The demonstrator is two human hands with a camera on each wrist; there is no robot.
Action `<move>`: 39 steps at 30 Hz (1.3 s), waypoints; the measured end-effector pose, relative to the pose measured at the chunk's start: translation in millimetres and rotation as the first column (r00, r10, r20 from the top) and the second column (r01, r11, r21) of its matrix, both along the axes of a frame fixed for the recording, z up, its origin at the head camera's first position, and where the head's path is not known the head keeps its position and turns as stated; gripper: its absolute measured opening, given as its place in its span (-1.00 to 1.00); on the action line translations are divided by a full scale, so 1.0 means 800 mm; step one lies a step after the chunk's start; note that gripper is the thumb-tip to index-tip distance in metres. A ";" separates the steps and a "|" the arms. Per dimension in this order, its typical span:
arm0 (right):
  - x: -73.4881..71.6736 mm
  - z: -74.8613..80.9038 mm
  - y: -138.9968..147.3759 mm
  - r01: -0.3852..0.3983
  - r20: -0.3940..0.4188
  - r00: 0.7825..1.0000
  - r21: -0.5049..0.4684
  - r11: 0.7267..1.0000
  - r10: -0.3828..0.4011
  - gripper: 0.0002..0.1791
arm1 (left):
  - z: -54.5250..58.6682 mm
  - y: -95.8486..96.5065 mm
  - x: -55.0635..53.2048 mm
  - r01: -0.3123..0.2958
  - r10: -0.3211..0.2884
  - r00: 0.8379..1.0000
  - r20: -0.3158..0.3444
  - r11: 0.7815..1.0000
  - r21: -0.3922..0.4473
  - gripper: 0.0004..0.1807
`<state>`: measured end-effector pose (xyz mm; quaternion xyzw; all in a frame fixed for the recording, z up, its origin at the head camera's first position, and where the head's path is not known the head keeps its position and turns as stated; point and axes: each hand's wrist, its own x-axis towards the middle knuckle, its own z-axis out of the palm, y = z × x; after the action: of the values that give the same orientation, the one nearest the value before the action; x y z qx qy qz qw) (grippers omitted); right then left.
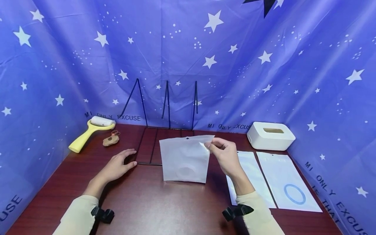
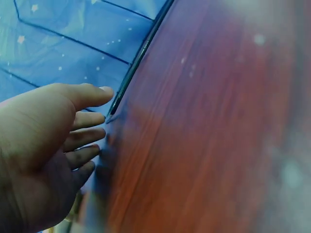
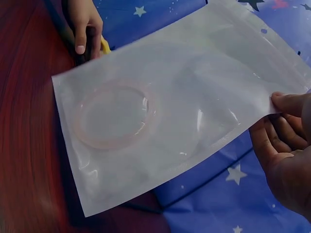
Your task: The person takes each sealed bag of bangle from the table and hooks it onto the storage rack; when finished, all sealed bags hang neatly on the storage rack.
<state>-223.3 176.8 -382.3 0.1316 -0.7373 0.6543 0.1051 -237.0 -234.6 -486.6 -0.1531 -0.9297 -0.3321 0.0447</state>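
Observation:
My right hand [image 1: 226, 153] pinches a flat white pouch [image 1: 185, 160] by its top right corner, between thumb and fingers. The pouch stands upright over the table, a small hanging hole near its top edge. Through its translucent front a pale pink ring [image 3: 104, 144] shows low down in the right wrist view. My left hand [image 1: 118, 164] rests at the front left corner of a black wire rack [image 1: 149, 164], fingers loosely extended and thumb by the rod. Three peaked wire dividers rise at the rack's back. Behind the pouch, part of the rack's base is hidden.
Two more white pouches lie flat on the right: one [image 1: 249, 176] partly behind my right forearm, the other [image 1: 276, 173] with a blue ring [image 1: 285, 192] inside. Behind them stands a white box [image 1: 270, 143] with a slot. A yellow-handled lint roller [image 1: 83, 138] and a small brown item [image 1: 111, 140] lie left.

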 end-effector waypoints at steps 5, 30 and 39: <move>-0.001 0.007 -0.017 -0.060 -0.008 0.998 -0.055 0.997 0.059 -0.83 | 0.013 0.013 0.015 0.044 -0.044 0.999 0.003 0.998 0.051 -0.45; -0.005 0.026 -0.083 -0.116 -0.043 0.993 -0.037 0.993 0.114 -0.80 | 0.051 0.059 0.059 -0.088 0.104 0.993 -0.052 0.961 0.261 -0.90; -0.010 0.029 -0.112 -0.144 -0.066 0.988 -0.065 0.988 0.139 -0.80 | 0.060 0.021 0.076 -0.123 0.140 0.989 -0.047 0.956 0.266 -0.86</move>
<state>-230.9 87.0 -359.2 0.1997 -0.6994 0.6809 0.0853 -176.4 -218.1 -438.4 -0.0945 -0.8838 -0.4431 0.1170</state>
